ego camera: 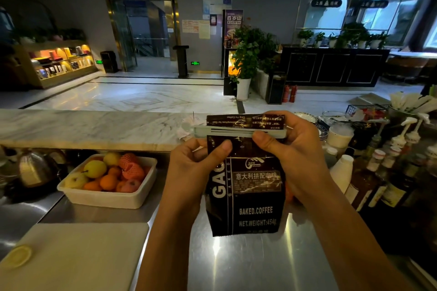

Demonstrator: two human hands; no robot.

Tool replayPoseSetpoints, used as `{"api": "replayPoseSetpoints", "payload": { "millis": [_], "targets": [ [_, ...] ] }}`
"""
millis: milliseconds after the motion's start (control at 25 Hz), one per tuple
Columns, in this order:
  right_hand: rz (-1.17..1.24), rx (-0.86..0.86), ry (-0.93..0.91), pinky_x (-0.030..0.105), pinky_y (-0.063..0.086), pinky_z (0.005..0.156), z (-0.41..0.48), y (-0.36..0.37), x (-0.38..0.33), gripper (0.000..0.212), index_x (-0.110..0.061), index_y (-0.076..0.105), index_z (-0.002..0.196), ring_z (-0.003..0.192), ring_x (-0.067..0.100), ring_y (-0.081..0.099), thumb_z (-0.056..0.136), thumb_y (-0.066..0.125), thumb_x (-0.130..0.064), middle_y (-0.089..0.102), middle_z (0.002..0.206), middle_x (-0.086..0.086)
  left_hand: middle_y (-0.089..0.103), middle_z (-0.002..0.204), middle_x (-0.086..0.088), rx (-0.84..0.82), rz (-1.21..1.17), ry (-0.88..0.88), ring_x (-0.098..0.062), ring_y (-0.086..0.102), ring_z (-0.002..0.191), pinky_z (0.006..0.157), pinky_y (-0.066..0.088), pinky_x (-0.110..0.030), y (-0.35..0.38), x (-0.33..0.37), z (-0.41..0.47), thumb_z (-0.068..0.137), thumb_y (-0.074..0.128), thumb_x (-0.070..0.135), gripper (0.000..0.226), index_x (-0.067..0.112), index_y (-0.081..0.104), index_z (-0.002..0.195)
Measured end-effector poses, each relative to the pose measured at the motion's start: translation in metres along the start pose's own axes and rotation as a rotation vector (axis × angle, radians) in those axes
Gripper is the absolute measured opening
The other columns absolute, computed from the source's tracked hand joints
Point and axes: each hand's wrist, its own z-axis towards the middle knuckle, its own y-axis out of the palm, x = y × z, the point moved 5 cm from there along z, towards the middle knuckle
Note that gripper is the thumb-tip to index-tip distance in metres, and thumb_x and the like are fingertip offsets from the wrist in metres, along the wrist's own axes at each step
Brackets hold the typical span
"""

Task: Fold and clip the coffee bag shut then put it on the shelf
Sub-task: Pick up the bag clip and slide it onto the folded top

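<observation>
A: Where is the dark brown foil coffee bag (246,196)?
B: Upright above the steel surface (248,264), gripped by both hands: left hand (191,168) at its upper left edge, right hand (295,156) pinching the pale green plastic bar clip (236,131) across the folded top.
</observation>
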Motion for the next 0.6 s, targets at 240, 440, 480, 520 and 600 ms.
{"api": "replayPoseSetpoints", "payload": {
  "millis": [240, 440, 480, 520, 600],
  "targets": [
    [-0.032, -0.042, -0.016, 0.040, 0.061, 0.074, 0.000, 0.003, -0.001, 0.034, -0.022, 0.065, 0.095, 0.086, 0.022, 0.075, 0.063, 0.074, -0.017, 0.078, 0.086, 0.000, 0.079, 0.092, -0.011, 0.081, -0.004, 0.073, -0.025, 0.076, 0.088, 0.073, 0.059, -0.033, -0.007, 0.011, 0.004, 0.072, 0.066, 0.040, 0.044, 0.007, 0.069, 0.102],
    [-0.027, -0.056, 0.003, 0.040, 0.061, 0.075, 0.002, 0.004, -0.001, 0.038, -0.020, 0.065, 0.097, 0.086, 0.024, 0.075, 0.061, 0.073, -0.017, 0.077, 0.086, 0.002, 0.078, 0.091, -0.013, 0.106, -0.066, 0.065, -0.026, 0.076, 0.086, 0.072, 0.058, -0.034, -0.004, 0.009, 0.004, 0.077, 0.067, 0.029, 0.032, 0.006, 0.071, 0.099],
    [-0.025, -0.056, 0.001, 0.039, 0.062, 0.075, 0.003, 0.003, -0.002, 0.037, -0.021, 0.065, 0.096, 0.086, 0.023, 0.075, 0.060, 0.073, -0.017, 0.077, 0.085, 0.001, 0.078, 0.092, -0.012, 0.103, -0.092, 0.058, -0.026, 0.076, 0.087, 0.073, 0.058, -0.035, -0.004, 0.009, 0.005, 0.077, 0.067, 0.027, 0.028, 0.009, 0.071, 0.099],
    [-0.021, -0.057, -0.002, 0.036, 0.062, 0.074, 0.003, 0.003, -0.001, 0.036, -0.022, 0.065, 0.095, 0.086, 0.022, 0.075, 0.060, 0.072, -0.017, 0.078, 0.084, -0.001, 0.078, 0.092, -0.011, 0.099, -0.104, 0.065, -0.025, 0.076, 0.087, 0.073, 0.058, -0.034, -0.004, 0.010, 0.005, 0.078, 0.067, 0.025, 0.025, 0.011, 0.070, 0.098],
    [-0.013, -0.069, -0.017, 0.032, 0.061, 0.072, 0.004, 0.003, -0.001, 0.035, -0.021, 0.065, 0.094, 0.085, 0.019, 0.075, 0.060, 0.072, -0.016, 0.078, 0.082, -0.003, 0.078, 0.088, -0.009, 0.101, -0.109, 0.103, -0.022, 0.076, 0.084, 0.069, 0.059, -0.032, -0.001, 0.011, 0.005, 0.079, 0.066, 0.023, 0.022, 0.010, 0.070, 0.097]
  ]
}}
